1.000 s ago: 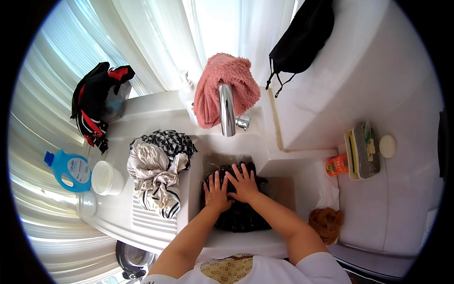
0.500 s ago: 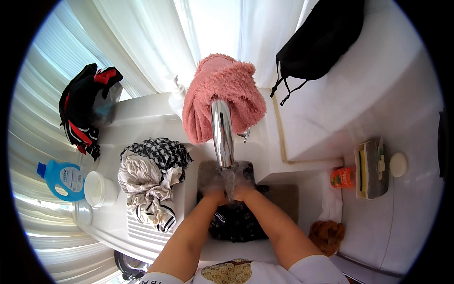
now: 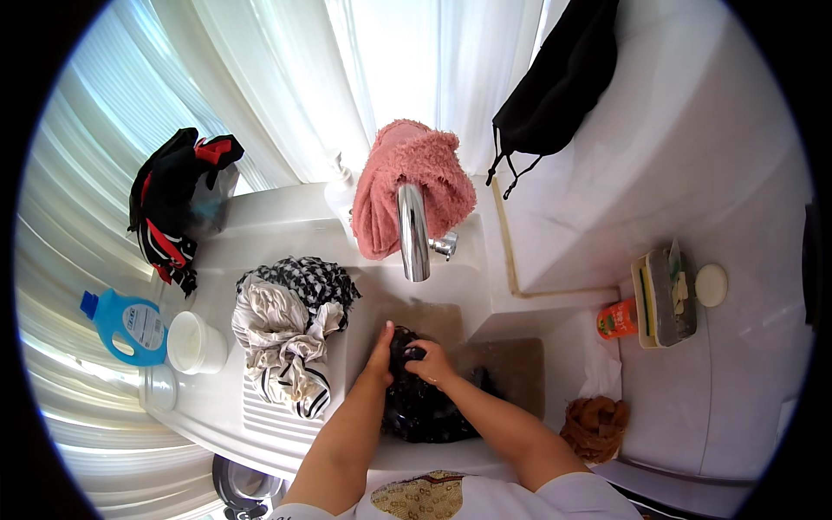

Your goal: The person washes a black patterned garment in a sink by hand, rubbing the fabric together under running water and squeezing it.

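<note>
Black fabric point(image 3: 420, 412) — wet, glossy, lumpy — against left hand point(image 3: 379, 357) and right hand point(image 3: 432, 364)

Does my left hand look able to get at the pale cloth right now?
Probably yes: only the sink's edge seems to lie between your left hand and the pale cloth, though that hand is against the black cloth.

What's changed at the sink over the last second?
Both hands were spread flat on the dark cloth; now the left hand is against its left side and the right hand has curled fingers on it. Water ran from the tap half a second ago; none shows now. The pink towel, pile of clothes and blue bottle stayed put.
</note>
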`<action>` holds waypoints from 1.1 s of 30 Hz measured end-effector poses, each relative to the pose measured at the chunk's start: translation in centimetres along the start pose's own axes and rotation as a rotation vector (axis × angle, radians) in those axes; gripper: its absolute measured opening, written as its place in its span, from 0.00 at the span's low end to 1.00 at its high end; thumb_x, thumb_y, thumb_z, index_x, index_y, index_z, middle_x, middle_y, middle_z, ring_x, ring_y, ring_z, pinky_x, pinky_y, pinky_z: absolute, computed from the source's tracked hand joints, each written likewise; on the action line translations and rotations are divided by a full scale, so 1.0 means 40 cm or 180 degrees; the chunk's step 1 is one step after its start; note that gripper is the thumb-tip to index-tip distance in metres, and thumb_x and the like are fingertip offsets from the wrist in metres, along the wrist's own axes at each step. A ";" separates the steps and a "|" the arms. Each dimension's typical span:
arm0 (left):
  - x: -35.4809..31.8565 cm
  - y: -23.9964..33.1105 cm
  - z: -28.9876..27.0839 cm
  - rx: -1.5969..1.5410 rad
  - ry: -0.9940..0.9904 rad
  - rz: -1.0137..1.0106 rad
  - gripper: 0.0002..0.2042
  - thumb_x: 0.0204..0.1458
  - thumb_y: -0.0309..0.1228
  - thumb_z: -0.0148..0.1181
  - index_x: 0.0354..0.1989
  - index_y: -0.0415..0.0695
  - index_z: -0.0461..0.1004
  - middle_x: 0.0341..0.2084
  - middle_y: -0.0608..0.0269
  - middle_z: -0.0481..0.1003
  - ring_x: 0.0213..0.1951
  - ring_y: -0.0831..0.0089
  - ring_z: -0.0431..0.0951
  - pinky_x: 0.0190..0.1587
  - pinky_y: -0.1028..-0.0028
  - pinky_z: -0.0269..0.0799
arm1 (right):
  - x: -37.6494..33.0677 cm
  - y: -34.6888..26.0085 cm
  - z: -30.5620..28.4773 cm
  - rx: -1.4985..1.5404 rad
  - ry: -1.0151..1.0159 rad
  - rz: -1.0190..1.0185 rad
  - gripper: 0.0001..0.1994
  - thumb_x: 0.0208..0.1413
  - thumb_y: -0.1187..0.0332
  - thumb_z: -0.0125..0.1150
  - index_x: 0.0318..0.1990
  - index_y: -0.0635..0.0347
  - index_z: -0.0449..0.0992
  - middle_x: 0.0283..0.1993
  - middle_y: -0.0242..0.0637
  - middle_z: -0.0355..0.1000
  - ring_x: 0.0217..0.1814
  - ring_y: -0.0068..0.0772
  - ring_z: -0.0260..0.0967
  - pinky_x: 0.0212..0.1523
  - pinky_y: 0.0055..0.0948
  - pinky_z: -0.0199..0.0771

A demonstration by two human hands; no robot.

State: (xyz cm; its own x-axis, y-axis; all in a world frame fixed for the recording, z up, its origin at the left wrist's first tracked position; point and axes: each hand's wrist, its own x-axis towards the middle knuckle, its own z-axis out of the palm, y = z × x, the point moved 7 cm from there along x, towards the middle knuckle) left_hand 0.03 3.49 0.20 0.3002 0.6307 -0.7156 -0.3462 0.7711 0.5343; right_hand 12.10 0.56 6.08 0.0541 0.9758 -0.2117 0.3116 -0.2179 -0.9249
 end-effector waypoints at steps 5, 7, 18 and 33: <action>-0.122 0.045 0.138 -0.1290 -0.1677 -0.0076 0.36 0.47 0.67 0.46 0.45 0.44 0.72 0.41 0.55 0.75 0.43 0.60 0.76 0.47 0.61 0.73 | -0.121 -0.311 -0.038 -0.0942 0.0444 -0.1637 0.19 0.35 0.63 0.67 0.41 0.49 0.77 0.46 0.43 0.68 0.46 0.47 0.67 0.46 0.37 0.68; -0.165 0.066 0.182 -0.1628 -0.1748 -0.0080 0.35 0.49 0.66 0.44 0.44 0.43 0.72 0.41 0.54 0.75 0.43 0.60 0.76 0.46 0.61 0.73 | -0.176 -0.434 -0.083 -0.1568 0.1378 -0.2382 0.21 0.36 0.62 0.67 0.44 0.47 0.76 0.50 0.46 0.66 0.51 0.51 0.64 0.50 0.43 0.66; -0.140 0.076 0.088 -0.0336 0.0237 0.0853 0.12 0.52 0.34 0.57 0.38 0.39 0.77 0.33 0.59 0.77 0.33 0.71 0.76 0.40 0.73 0.71 | -0.130 -0.272 -0.073 -0.0437 0.1405 -0.2154 0.13 0.40 0.71 0.64 0.34 0.62 0.68 0.38 0.50 0.68 0.40 0.55 0.65 0.41 0.43 0.67; -0.172 0.176 0.052 0.3890 0.2071 0.1922 0.20 0.50 0.43 0.58 0.46 0.42 0.71 0.45 0.41 0.69 0.45 0.49 0.72 0.45 0.59 0.69 | 0.110 -0.061 -0.138 -0.2057 0.0570 -0.0587 0.27 0.47 0.48 0.61 0.51 0.54 0.70 0.60 0.47 0.59 0.59 0.52 0.57 0.52 0.47 0.64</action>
State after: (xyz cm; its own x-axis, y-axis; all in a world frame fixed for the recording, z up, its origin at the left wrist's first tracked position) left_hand -2.62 4.77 9.82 -0.1607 0.9753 -0.1518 0.7590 0.2205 0.6127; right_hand 16.81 5.49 9.16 0.0843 0.9957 0.0376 0.8300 -0.0493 -0.5555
